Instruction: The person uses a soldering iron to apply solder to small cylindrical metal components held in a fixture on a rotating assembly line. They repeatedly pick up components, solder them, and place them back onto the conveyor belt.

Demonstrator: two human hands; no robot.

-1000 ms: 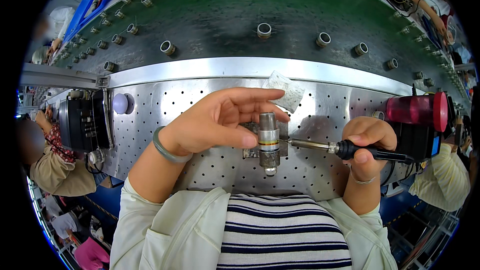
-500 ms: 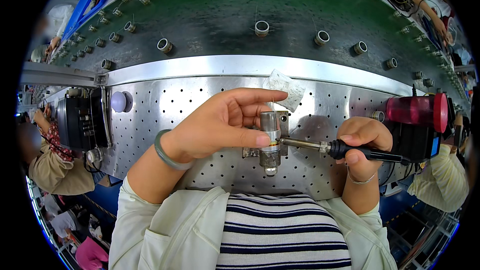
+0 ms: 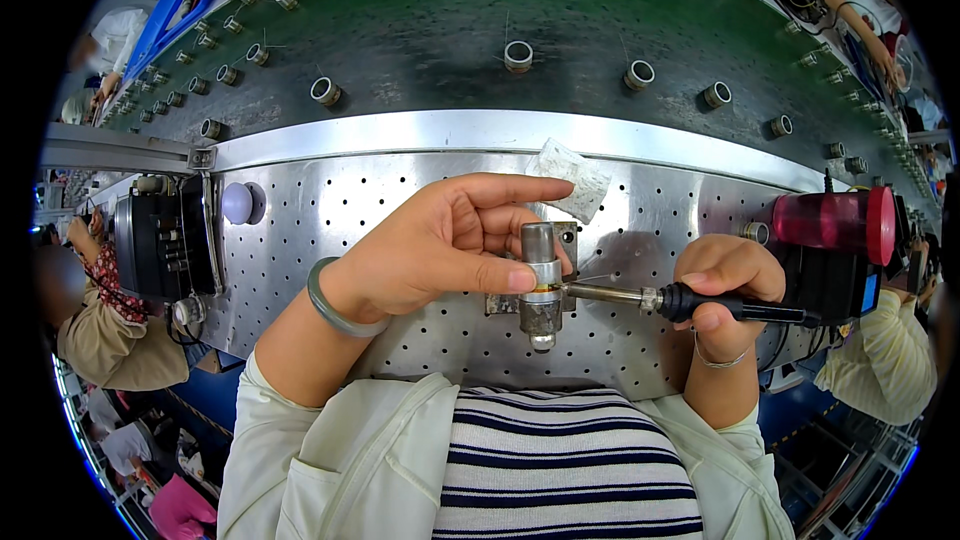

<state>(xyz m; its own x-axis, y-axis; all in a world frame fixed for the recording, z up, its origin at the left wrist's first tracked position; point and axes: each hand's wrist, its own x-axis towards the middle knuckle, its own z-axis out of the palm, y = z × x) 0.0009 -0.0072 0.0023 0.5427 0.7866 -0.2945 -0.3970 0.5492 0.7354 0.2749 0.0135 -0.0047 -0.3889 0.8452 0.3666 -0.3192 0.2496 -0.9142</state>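
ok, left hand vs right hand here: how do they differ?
The left hand pinches the metal cylinder with its thumb, index finger stretched out; the right hand is fisted round the soldering iron. The left wrist wears a thick green bangle, the right a thin bracelet. Both are bare.

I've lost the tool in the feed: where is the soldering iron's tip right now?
In the head view, right of centre: the right hand holds the soldering iron, tip against the metal cylinder pinched by the left hand.
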